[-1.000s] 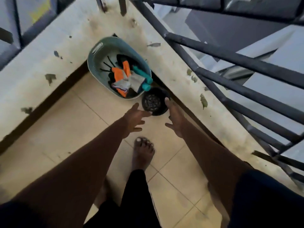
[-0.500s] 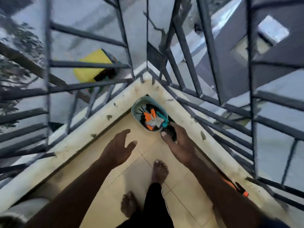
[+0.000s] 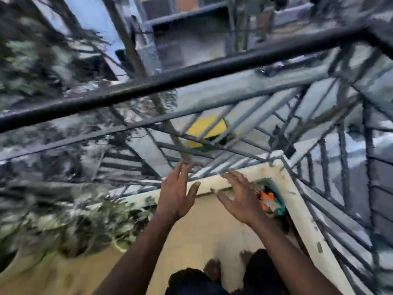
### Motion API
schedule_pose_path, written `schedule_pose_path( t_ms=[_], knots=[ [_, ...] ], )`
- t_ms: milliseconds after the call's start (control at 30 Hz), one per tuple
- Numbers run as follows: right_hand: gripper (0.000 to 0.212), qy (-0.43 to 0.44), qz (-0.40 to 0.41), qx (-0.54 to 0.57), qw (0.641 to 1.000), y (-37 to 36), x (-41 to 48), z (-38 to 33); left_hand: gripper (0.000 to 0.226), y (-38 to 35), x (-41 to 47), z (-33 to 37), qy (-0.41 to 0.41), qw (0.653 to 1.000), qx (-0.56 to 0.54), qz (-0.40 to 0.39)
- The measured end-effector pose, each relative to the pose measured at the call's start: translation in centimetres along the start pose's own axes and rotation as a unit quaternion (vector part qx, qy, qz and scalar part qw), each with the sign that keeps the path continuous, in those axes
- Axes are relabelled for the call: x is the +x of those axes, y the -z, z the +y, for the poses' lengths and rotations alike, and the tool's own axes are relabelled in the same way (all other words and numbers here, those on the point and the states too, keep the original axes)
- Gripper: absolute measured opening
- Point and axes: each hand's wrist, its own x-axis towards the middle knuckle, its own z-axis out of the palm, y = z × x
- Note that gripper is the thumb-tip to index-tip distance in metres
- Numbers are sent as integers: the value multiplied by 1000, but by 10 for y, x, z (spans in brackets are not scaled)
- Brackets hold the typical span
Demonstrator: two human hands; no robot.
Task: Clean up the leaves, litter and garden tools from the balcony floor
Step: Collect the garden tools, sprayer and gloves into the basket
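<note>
The view is blurred by motion. My left hand [image 3: 176,194] is raised in front of me with its fingers spread and holds nothing. My right hand [image 3: 239,195] is beside it, fingers loosely bent, also holding nothing. Behind my right hand, in the balcony corner, the teal basin [image 3: 274,188] shows only in part, with orange and grey gloves [image 3: 268,200] inside it. The black pot beside the basin is hidden by my right wrist.
A dark metal railing [image 3: 191,77] with slanted bars runs across the view above a pale, stained ledge [image 3: 302,216]. A blurred leafy plant [image 3: 85,226] fills the left side by the tiled floor [image 3: 200,235]. My feet stand at the bottom.
My head has risen and turned left, so the basin slid to the right. Both hands lifted away from the black pot and the floor and now hover with nothing in them.
</note>
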Motion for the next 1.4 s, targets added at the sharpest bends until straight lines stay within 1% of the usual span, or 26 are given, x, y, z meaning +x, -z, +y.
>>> schedule_pose_path(
  t_ms=[33,100,233,333,433,533,667,733,867,1000,1233,1333,1400],
  knots=[
    [74,15,-15,-5,1000,-4,3,-13,59,10,-10,-7,14,1000,10,12],
    [69,73,-48,-21,996,-13,5,-45,56,33,-37,-22,54,997,33,49],
    [70,168,-111,-55,978,-23,8,-95,52,70,-90,-35,146,981,50,122],
    [74,231,-164,-75,956,-33,4,-124,49,89,-134,-45,212,960,41,178],
    [68,273,-207,-99,934,-46,-8,-146,50,96,-180,-52,285,933,50,213],
    [69,322,-265,-125,900,-67,-24,-165,53,96,-232,-54,350,903,46,244],
    [73,425,-343,-199,814,-110,-48,-189,54,88,-314,-55,440,849,55,287],
    [73,458,-357,-210,787,-132,-65,-207,53,86,-356,-56,472,824,59,310],
    [76,491,-379,-199,759,-178,-106,-244,57,85,-437,-65,537,777,71,321],
    [73,542,-407,-205,706,-241,-153,-275,64,74,-520,-75,585,724,53,361],
    [67,569,-463,-210,646,-344,-247,-317,65,43,-654,-85,667,642,20,378],
    [63,567,-499,-209,621,-380,-285,-327,70,29,-699,-84,700,593,-32,396],
    [62,572,-511,-204,609,-398,-308,-330,74,22,-726,-84,717,567,-74,399]
  ],
)
